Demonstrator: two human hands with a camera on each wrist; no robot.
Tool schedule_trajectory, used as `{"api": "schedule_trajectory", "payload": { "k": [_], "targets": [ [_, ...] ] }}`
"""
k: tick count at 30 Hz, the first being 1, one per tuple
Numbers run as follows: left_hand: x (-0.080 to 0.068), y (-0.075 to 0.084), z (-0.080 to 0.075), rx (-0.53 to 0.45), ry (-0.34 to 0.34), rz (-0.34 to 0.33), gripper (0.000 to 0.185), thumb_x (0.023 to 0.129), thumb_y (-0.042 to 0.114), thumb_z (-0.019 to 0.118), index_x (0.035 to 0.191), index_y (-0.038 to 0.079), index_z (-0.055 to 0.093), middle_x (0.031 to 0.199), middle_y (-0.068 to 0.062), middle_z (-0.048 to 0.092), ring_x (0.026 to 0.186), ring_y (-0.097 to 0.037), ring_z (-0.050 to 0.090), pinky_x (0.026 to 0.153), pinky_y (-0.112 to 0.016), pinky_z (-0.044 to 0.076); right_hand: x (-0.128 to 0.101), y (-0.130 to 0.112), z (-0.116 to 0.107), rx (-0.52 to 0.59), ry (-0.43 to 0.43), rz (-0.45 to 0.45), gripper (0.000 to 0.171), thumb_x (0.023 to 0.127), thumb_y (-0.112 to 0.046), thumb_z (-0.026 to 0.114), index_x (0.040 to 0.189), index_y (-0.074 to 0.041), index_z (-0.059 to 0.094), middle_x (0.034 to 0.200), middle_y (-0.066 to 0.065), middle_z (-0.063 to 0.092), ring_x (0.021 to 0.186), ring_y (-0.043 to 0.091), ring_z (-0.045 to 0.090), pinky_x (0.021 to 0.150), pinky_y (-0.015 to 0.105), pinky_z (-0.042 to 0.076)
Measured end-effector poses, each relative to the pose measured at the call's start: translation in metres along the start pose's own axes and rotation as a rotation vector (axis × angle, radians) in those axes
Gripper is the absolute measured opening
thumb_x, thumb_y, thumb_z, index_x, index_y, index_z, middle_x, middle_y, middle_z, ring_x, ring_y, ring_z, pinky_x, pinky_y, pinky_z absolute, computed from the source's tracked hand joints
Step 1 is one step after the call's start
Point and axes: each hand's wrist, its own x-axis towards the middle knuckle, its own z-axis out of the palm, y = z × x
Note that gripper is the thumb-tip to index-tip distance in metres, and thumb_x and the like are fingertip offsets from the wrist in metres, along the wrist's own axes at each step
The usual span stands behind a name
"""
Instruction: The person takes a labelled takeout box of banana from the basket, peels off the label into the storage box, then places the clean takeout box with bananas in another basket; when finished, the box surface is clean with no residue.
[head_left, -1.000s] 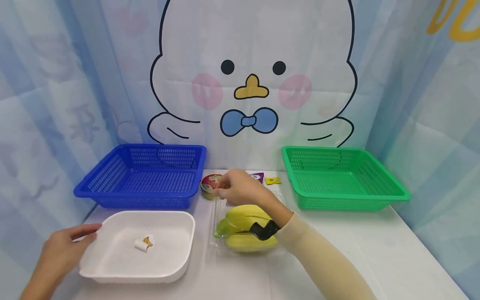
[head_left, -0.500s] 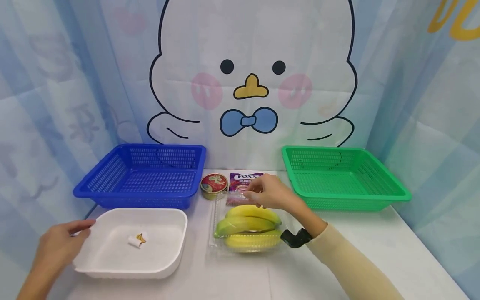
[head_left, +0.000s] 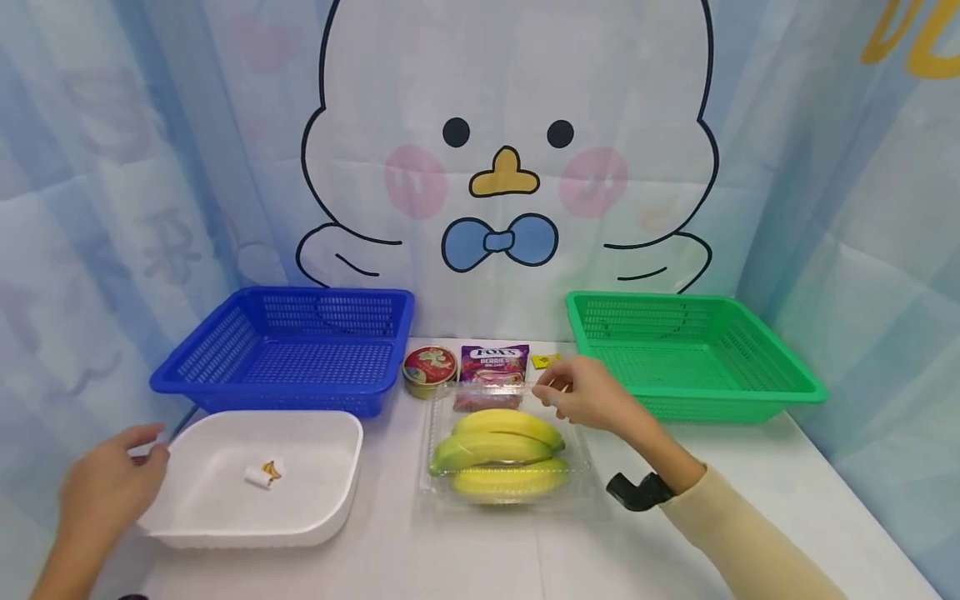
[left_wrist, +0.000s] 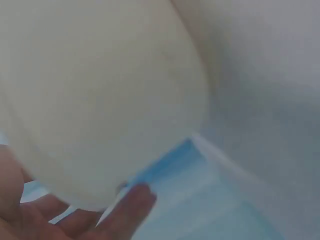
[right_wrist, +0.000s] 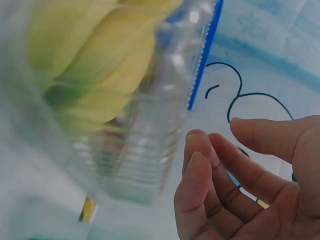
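A white plastic basin [head_left: 318, 471] lies at the front left, holding a small white roll [head_left: 260, 477] with a banana picture beside it. My left hand [head_left: 112, 475] is at the basin's left rim, thumb and fingers spread; the left wrist view shows fingers [left_wrist: 132, 205] close to the blurred basin. In the middle, yellow-green bananas [head_left: 495, 450] sit inside a clear plastic clamshell box [head_left: 442, 408]. My right hand [head_left: 592, 396] hovers by the box's back right corner, fingers loosely bent. Nothing lies between thumb and fingers [right_wrist: 197, 175] in the right wrist view.
Behind the basin stands a blue mesh basket [head_left: 277, 390]; a green mesh basket [head_left: 701, 392] is at the back right. Between them are a round tin [head_left: 429, 371], a purple Fox's candy bag [head_left: 493, 363] and a small yellow packet [head_left: 544, 361]. Printed curtains enclose the table.
The basin has shifted left and slightly back, and my left hand has loosened from its rim. My right hand has moved right, from over the tin to the box's back right corner.
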Motion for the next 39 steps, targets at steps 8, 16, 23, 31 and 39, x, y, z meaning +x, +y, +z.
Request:
{"api": "schedule_trajectory", "payload": {
  "k": [8,16,23,31,39],
  "targets": [
    [-0.031,0.053,0.0,-0.148,0.233,0.308,0.042,0.103,0.017,0.06,0.14,-0.003,0.064,0.133,-0.036,0.066,0.103,-0.03,0.075,0.081,-0.036,0.063,-0.018,0.017,-0.001,-0.035,0.082,0.021,0.016,0.103,-0.019,0.069,0.104,-0.006,0.077,0.096,0.008,0.078,0.074,0.017,0.065,0.065,0.03,0.056],
    [-0.053,0.101,0.017,-0.385,-0.036,0.392,0.055,0.109,0.023,0.06,0.159,0.008,0.045,0.154,-0.024,0.057,0.128,-0.044,0.065,0.083,-0.009,0.058,-0.038,0.025,0.005,-0.068,0.157,0.079,0.017,0.102,-0.022,0.071,0.11,-0.01,0.077,0.104,0.007,0.076,0.081,0.018,0.064,0.065,0.029,0.053],
    [-0.064,0.142,0.034,-0.484,-0.318,0.38,0.062,0.11,0.022,0.057,0.166,0.013,0.031,0.162,-0.023,0.047,0.135,-0.043,0.063,0.102,-0.05,0.061,-0.057,0.034,0.019,0.024,0.176,0.175,0.042,0.101,-0.027,0.072,0.133,-0.001,0.064,0.121,0.015,0.071,0.099,0.024,0.07,0.069,0.029,0.059],
    [-0.081,0.173,0.068,-0.682,-0.537,0.27,0.065,0.106,0.011,0.06,0.166,0.011,0.033,0.163,-0.027,0.043,0.129,-0.038,0.066,0.094,-0.036,0.065,-0.07,0.043,0.036,0.266,0.13,0.278,0.068,0.103,-0.035,0.069,0.154,0.002,0.043,0.155,0.029,0.051,0.129,0.043,0.064,0.091,0.04,0.065],
    [-0.097,0.195,0.096,-0.705,-0.575,0.247,0.073,0.102,0.017,0.069,0.166,0.014,0.035,0.162,-0.026,0.047,0.124,-0.035,0.07,0.088,-0.041,0.066,-0.082,0.041,0.055,0.514,0.094,0.339,0.081,0.105,-0.036,0.065,0.169,-0.012,0.02,0.167,0.033,0.035,0.149,0.052,0.045,0.111,0.056,0.054]
  ]
}}
